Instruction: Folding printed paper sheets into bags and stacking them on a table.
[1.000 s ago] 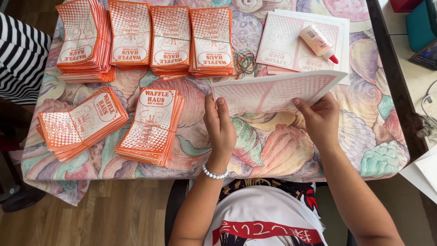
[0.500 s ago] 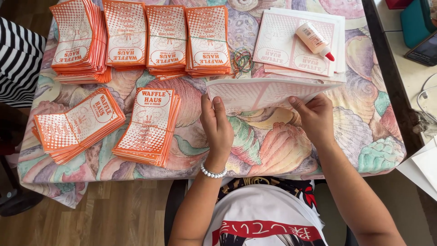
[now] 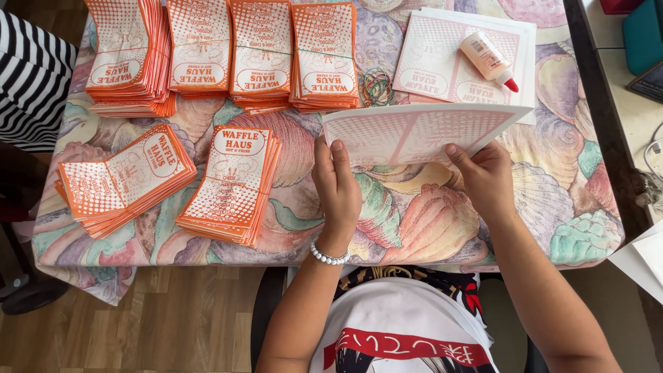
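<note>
Both hands hold one pale pink-printed paper sheet lifted off the table near the middle, its far edge tilted up. Left hand grips the sheet's left near edge, fingers flat against the underside, thumb pressed on top; right hand pinches the right near edge, thumb on top, fingers curled under (so both clamped on the sheet, hands well apart). Beaded white bracelet on the left wrist. Table carries a shell-pattern cloth. Far right: a flat stack of similar pale sheets with a glue bottle, red cap, lying on it. Just left of that, a loose bunch of rubber bands. Far left: a row of four orange-and-white folded stacks. Near left: two more orange stacks, one angled, one just beside it. Striped black-and-white sleeve of another person at the left edge.
</note>
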